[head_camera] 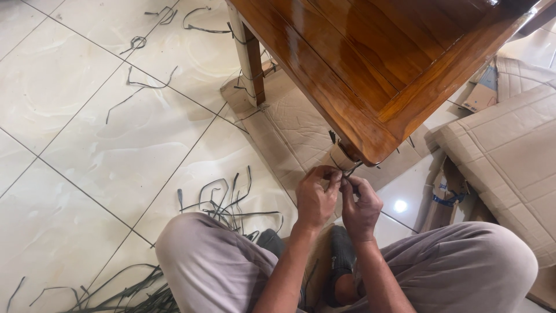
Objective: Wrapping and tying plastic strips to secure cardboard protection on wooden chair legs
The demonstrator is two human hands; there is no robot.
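Note:
My left hand [315, 197] and my right hand [360, 207] meet just below the near corner of a glossy brown wooden table [370, 64]. Both pinch a thin dark strap [350, 170] that runs around the cardboard-wrapped table leg [339, 155] under that corner. The fingers of each hand are closed on the strap, thumbs close together. My knees in grey trousers frame the bottom of the view.
Several cut dark straps [223, 200] lie scattered on the cream tiled floor [87, 133]. Flattened quilted cardboard [509, 150] lies to the right and under the table. A second wrapped table leg [249, 58] stands further back.

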